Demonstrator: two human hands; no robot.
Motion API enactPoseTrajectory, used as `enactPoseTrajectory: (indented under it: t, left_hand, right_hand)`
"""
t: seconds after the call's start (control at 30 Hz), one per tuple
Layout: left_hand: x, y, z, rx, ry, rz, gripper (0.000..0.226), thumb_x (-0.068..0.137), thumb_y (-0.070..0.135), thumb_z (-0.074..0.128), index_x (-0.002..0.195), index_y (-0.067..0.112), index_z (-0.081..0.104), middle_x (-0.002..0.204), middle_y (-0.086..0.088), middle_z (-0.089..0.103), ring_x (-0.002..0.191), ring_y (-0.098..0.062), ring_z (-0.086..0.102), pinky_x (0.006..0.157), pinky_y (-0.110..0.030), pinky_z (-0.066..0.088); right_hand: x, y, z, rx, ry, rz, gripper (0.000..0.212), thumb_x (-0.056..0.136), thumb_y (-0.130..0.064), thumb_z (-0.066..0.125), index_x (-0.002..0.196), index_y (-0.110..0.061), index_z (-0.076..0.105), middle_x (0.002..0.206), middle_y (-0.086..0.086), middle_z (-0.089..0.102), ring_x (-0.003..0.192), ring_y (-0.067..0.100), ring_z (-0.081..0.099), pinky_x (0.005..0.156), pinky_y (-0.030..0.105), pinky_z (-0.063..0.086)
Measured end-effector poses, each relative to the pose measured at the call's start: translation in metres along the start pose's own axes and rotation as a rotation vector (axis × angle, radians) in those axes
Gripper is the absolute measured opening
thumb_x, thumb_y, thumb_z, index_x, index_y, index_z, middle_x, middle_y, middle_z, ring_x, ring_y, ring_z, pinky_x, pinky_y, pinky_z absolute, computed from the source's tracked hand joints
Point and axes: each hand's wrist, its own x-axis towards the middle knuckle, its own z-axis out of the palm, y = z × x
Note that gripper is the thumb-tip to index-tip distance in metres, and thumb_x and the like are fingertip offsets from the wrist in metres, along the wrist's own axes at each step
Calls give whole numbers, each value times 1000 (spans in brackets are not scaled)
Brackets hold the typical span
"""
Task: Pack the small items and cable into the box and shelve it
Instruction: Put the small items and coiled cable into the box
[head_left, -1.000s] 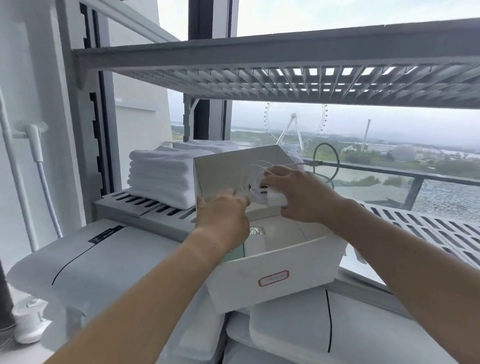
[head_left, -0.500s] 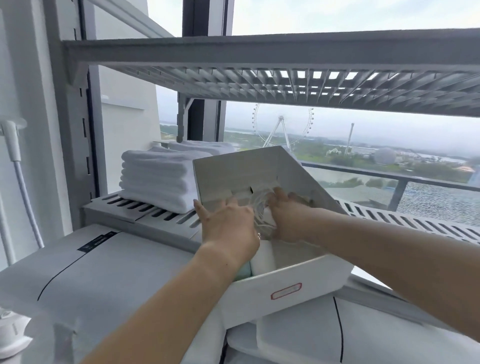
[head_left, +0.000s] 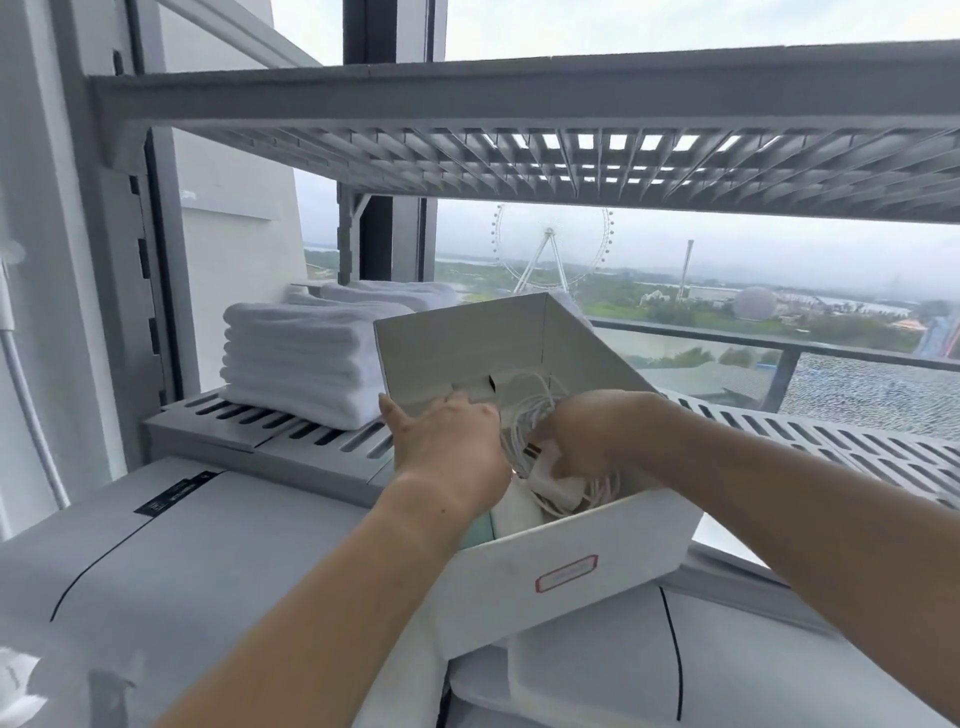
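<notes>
A: Where does the open white cardboard box (head_left: 566, 577) with the red-outlined label sit?

B: On top of the pale grey appliances (head_left: 171, 561), with its far end against the front edge of the slatted grey metal shelf (head_left: 311, 441). It is tilted, the far wall raised higher than the near one.

A: And the hands?

B: Both are inside the box. The right hand (head_left: 587, 441) is closed around the coiled white cable (head_left: 524, 421) and its white charger block (head_left: 556, 486), holding them low in the box near its right wall. The left hand (head_left: 447, 441) is spread flat, fingers apart, just left of the cable bundle; I cannot tell whether it touches the cable or grips anything.

A: Anything else in the box?

B: A white flat item (head_left: 514, 512) and a pale green one (head_left: 478, 530) lie under the left wrist, too hidden to identify.

A: What lies beyond the box?

B: A stack of folded white towels (head_left: 296, 358) stands on the shelf, left of the box's far-left corner.
</notes>
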Motion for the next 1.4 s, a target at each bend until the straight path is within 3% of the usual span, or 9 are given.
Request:
enactPoseTrajectory:
  t: [0.1, 0.27, 0.4, 0.5, 0.7, 0.9, 1.0, 1.23, 1.4]
  left_hand:
    - [-1, 0, 0, 12, -7, 1, 34, 88, 27, 43, 121, 27, 51, 131, 1, 46, 124, -19, 41, 106, -67, 4]
    - [-6, -1, 6, 50, 14, 7, 37, 87, 18, 43, 122, 29, 50, 135, 0, 44, 130, -19, 36, 105, -70, 2]
    - [-6, -2, 5, 41, 30, 0, 40, 86, 18, 45, 124, 28, 49, 132, 1, 46, 129, -18, 36, 106, -68, 4]
    - [-8, -2, 6, 44, 33, -6, 39, 86, 16, 43, 123, 27, 50, 129, 1, 46, 126, -18, 39, 106, -68, 2]
    - [-7, -1, 7, 50, 20, -9, 37, 88, 17, 41, 122, 26, 50, 129, 0, 46, 123, -18, 42, 105, -68, 0]
    - [-1, -1, 1, 22, -33, -10, 35, 88, 24, 43, 122, 28, 49, 130, 2, 47, 121, -18, 45, 105, -67, 2]
    - [6, -1, -6, -51, -54, -17, 33, 88, 27, 44, 121, 28, 50, 130, 4, 48, 120, -18, 46, 106, -65, 2]
    - [18, 1, -17, -238, -27, -19, 33, 81, 26, 52, 113, 34, 55, 123, 7, 55, 115, -18, 49, 107, -64, 12]
    - [30, 1, -32, -456, 71, 60, 24, 79, 27, 58, 102, 34, 61, 112, 7, 61, 109, -16, 53, 102, -54, 34]
  right_hand:
    - [-3, 8, -4, 129, 229, 44, 46, 87, -33, 57, 132, -33, 46, 127, -2, 58, 113, 22, 56, 90, 29, 46]
    - [-3, 26, -17, 265, 649, -8, 37, 79, -34, 69, 115, -32, 61, 107, -4, 67, 105, 16, 58, 85, 27, 44]
    - [6, 13, -14, 117, 410, -263, 42, 89, -27, 57, 130, -27, 49, 147, 5, 36, 134, 18, 34, 107, 26, 27]
    - [14, 9, -1, -51, 196, -228, 46, 96, -20, 39, 141, -26, 32, 157, 6, 5, 142, 20, 16, 113, 34, 24]
    - [18, 13, 6, -73, 88, -113, 42, 96, -17, 37, 138, -15, 36, 145, 12, 37, 130, 28, 39, 106, 38, 36]
    - [4, 24, -3, 344, 414, -164, 40, 85, -27, 61, 125, -26, 56, 149, 0, 34, 133, 16, 37, 105, 22, 28]
    - [-4, 29, -4, 459, 523, -150, 40, 79, -34, 69, 118, -27, 62, 142, -5, 45, 129, 15, 41, 105, 25, 29]
    - [-26, 39, 3, 654, 632, -160, 30, 77, -35, 71, 106, -29, 68, 118, -10, 65, 105, 7, 59, 87, 20, 44]
    - [-38, 44, 10, 758, 742, -153, 17, 77, -33, 72, 94, -31, 72, 89, -21, 68, 77, -9, 60, 65, -2, 41]
